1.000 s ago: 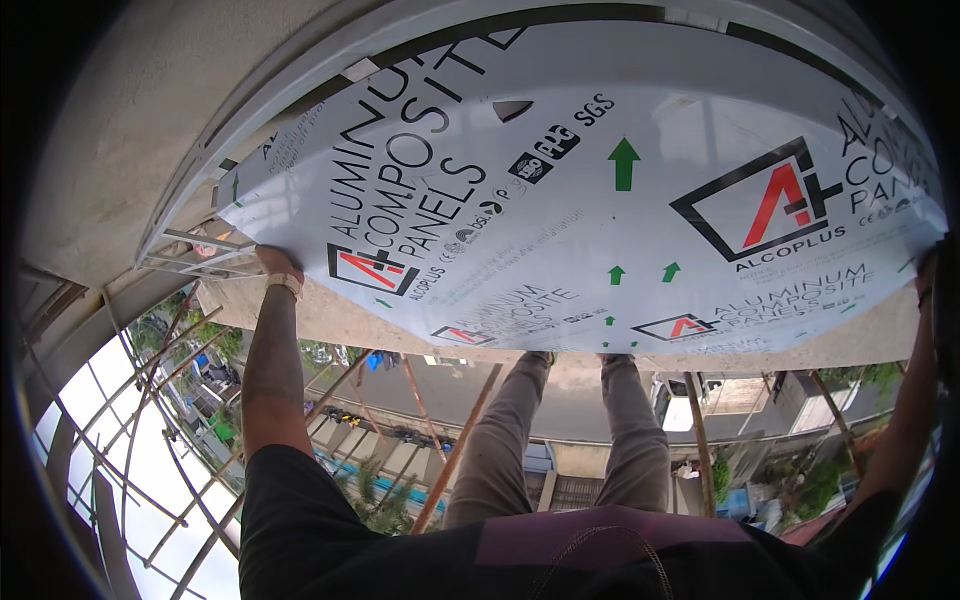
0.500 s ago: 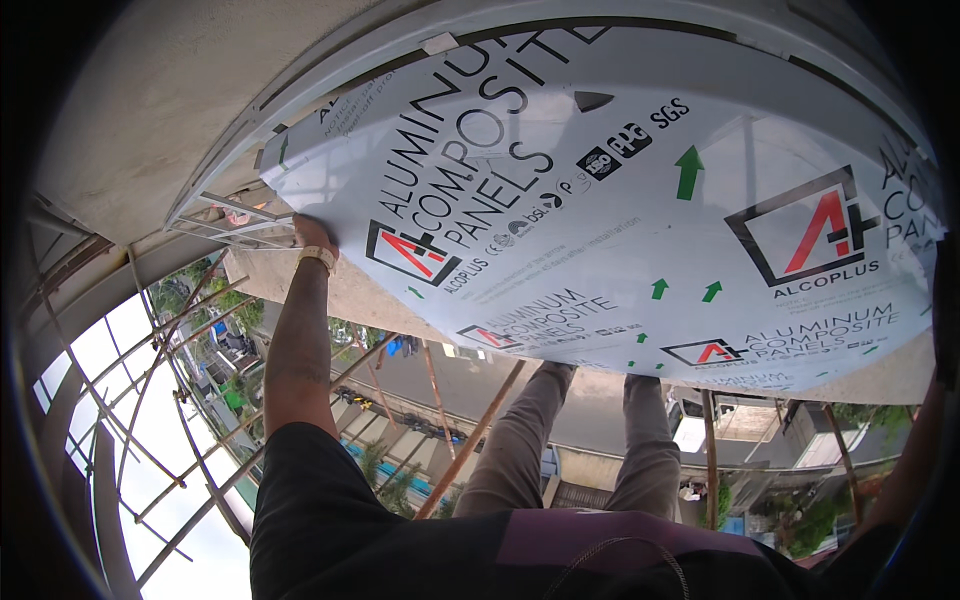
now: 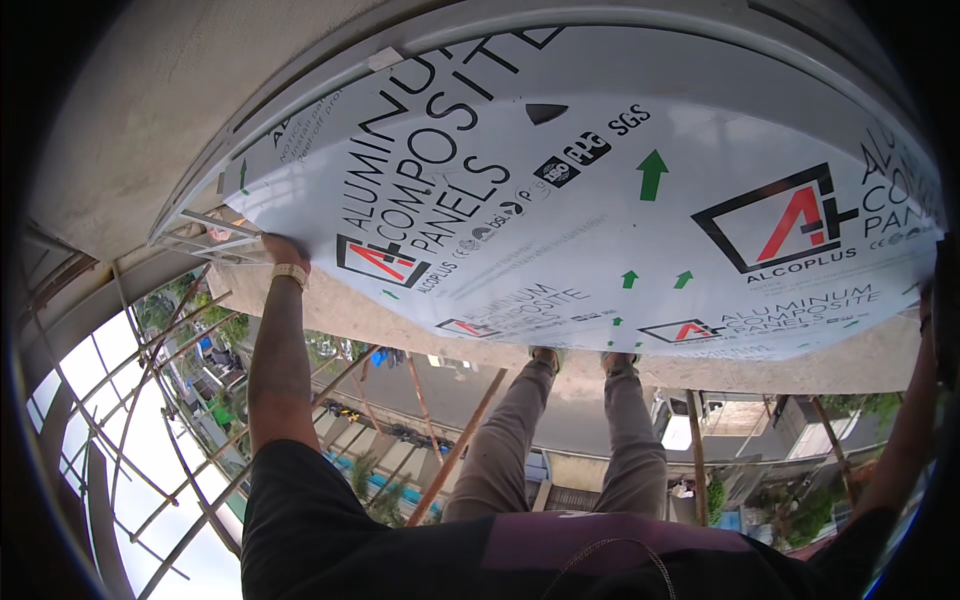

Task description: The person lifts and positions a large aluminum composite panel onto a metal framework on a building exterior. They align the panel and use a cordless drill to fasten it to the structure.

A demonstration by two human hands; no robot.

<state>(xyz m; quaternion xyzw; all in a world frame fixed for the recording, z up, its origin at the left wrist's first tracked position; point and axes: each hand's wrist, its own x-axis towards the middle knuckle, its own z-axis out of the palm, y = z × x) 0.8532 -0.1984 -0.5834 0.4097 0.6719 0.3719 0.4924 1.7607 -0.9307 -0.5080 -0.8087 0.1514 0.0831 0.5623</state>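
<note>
A large cladding panel (image 3: 590, 240) in printed light-blue film fills the upper middle of the head view. Its long upper side lies along a pale metal frame (image 3: 384, 59) by the wall. My left arm reaches out to the panel's left corner, where my left hand (image 3: 287, 250) is closed on the edge; part of its fingers is hidden. A pale band circles that wrist. At the far right, my right forearm (image 3: 905, 420) rises toward the opposite end of the panel. The right hand is mostly lost in the dark rim, so its fingers do not show.
I stand on a narrow concrete ledge (image 3: 680, 374), shoes (image 3: 545, 356) under the panel's near edge. Beyond it is a drop to a street (image 3: 450, 395) far below. Rusty scaffold poles (image 3: 460, 440) rise outside the ledge, with more at left. A bare wall (image 3: 130, 150) stands upper left.
The panel and my left hand sit further left in view. The panel's near edge has moved up, and my shoes and more ledge now show beneath it. The left hand keeps its place on the corner.
</note>
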